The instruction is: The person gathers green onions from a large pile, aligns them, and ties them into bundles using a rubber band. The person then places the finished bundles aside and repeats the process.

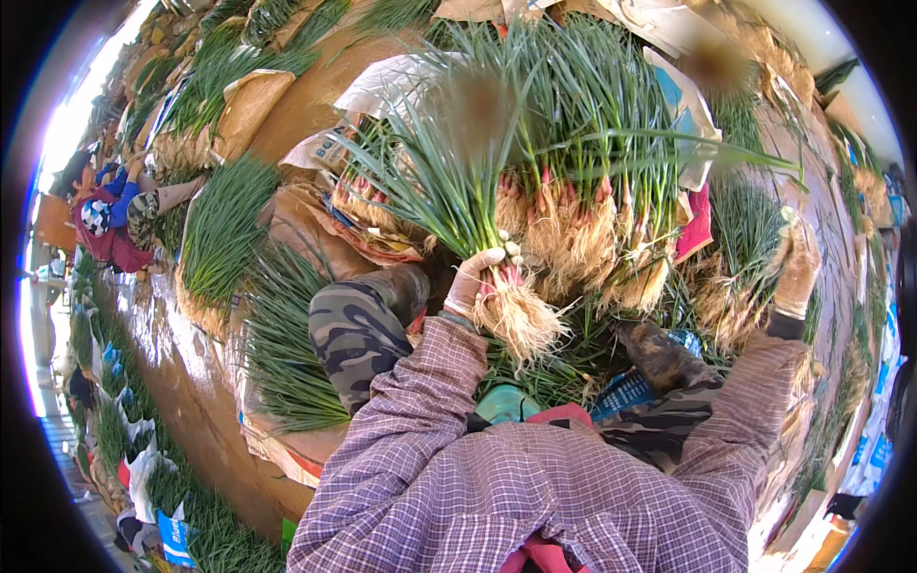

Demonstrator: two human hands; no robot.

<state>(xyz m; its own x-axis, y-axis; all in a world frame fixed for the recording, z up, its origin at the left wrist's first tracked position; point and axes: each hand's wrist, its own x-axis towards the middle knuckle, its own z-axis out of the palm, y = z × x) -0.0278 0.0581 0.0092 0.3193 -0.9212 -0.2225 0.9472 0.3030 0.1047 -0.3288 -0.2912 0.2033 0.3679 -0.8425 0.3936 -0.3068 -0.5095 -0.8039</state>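
Note:
My left hand (476, 281) is closed round a bunch of green onions (458, 208), with fingertips at the reddish stem bases and pale roots hanging below. Out to the right, my right hand (797, 265), in a soiled light glove, is raised with a stalk at its fingertips; the long green leaves reaching left seem to belong to that stalk. Large upright bundles of green onions (580, 200) with tan roots stand in front of me. Behind my left hand lies a smaller bundle (365, 204) on folded paper sacks (315, 215).
More green onions lie in heaps at left (229, 229) and right (745, 236). My boot (663, 358) and a blue mesh sack (623, 395) are near my lap. At far left a person (107, 215) sits among bundles. Wet brown floor (179, 422) shows between piles.

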